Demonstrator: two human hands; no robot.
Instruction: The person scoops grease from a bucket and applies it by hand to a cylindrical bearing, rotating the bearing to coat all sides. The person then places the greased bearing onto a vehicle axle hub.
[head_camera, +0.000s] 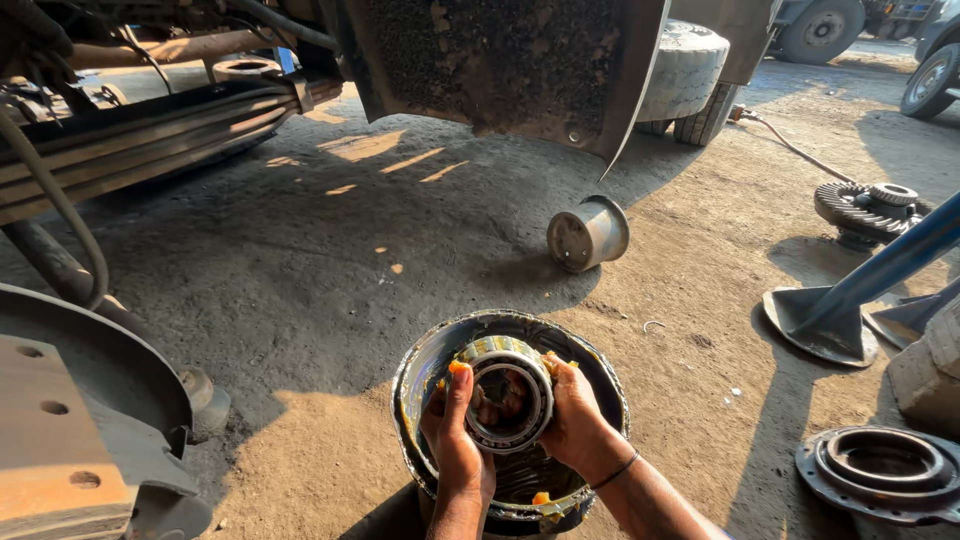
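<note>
Shiny steel bearing ring (510, 398), orange grease smeared, bore facing up toward the camera, axis near vertical, left hand (455, 440) and right hand (577, 415) clasping its sides over a grease tub (420, 365)

A bearing (508, 392) sits over a bucket (425, 362), between the left hand (452, 440) and right hand (572, 415). Beyond lies a metal sleeve (588, 233); right, a gear (866, 208) and a hub (882, 470).

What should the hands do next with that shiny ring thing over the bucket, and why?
Probably turn the round silver metal bearing a little and press in more grease. Both the left hand and the right hand hold it over the greasy round metal bucket, and orange grease sits on the fingertips.
</note>
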